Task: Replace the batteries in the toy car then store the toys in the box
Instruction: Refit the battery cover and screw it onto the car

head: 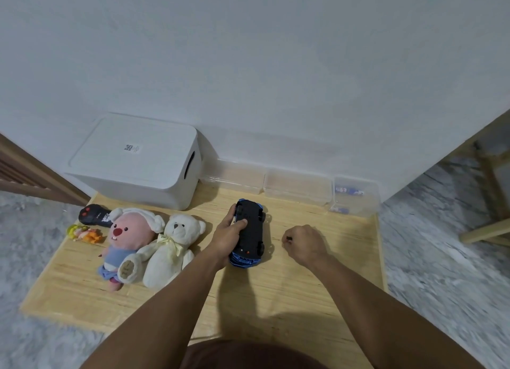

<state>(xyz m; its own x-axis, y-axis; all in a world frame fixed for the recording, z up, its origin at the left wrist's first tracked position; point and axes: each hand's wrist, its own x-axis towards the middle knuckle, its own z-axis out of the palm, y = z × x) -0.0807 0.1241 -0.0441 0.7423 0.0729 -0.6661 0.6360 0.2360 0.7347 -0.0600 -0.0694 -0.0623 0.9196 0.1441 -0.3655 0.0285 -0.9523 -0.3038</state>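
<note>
Car: toy car [249,232] lies upside down on the wooden surface [303,280], black underside up.
Left hand: left hand [227,237] steadies it, fingers [239,223] clamped over the car's left flank and underside.
Right hand: right hand [305,244] sits just right of the car, fingers curled together round a small dark item [288,239]; too small to name.
Batteries: spare batteries [349,190] in a clear tub [356,197], well beyond the right fingers.
Box: white box [135,160] with lid on, beyond the left fingers.
Toys: two plush toys [154,244] and a remote [93,215] lie loose left of the left fingers.
Progress: early, probably; battery swap not visibly finished, nothing stored.
</note>
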